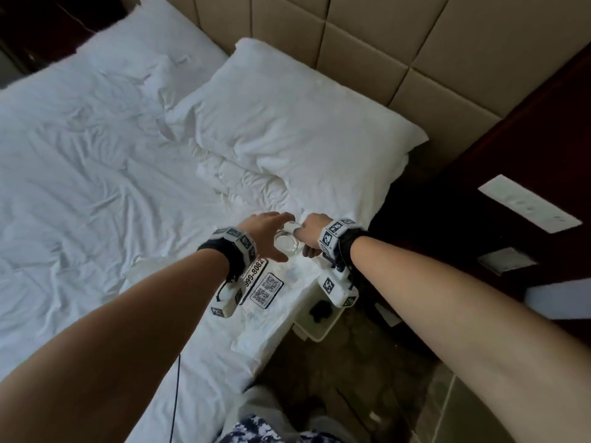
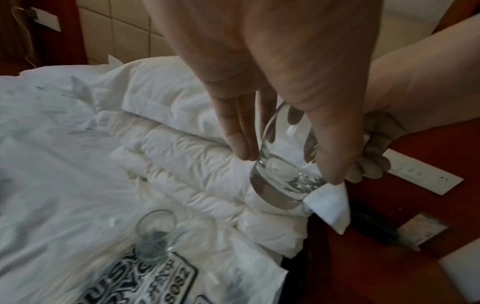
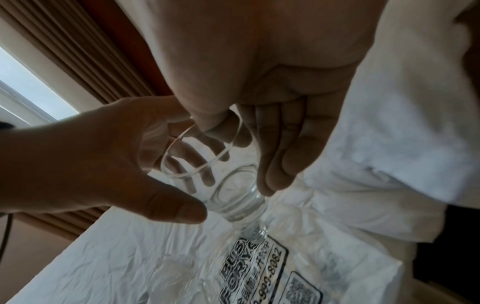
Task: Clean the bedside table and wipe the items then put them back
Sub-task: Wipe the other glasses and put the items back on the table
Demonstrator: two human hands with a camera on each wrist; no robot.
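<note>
Our forearms fill the near view; left hand [image 1: 267,233] grasps the glass [image 1: 288,243] round its wall, held above the bed [image 1: 80,174] at 12 o'clock. Right hand [image 1: 311,233] fingers [image 2: 374,162] clench a white cloth [image 2: 330,203] against the glass's outside. Best to keep the left grip firm, turn the glass, work cloth over rim and base. Second glass [image 2: 154,236] stands on the printed bag [image 3: 259,273] at 6 o'clock.

Clear, colourless drinking glass [image 2: 280,170]. Second clear glass [image 2: 155,236], likewise colourless. White tissue [image 2: 328,205]. White plastic bag [image 1: 259,284], black lettering and black-and-white QR squares. White bedding [image 1: 96,171], white pillow [image 1: 287,123], unpatterned. Beige headboard [image 1: 399,36], square-panelled. Dark reddish-brown wood panel [image 1: 527,148]. White wristband blocks [image 1: 332,233], black-and-white square markers. Brown pleated curtain [image 3: 64,47].
</note>
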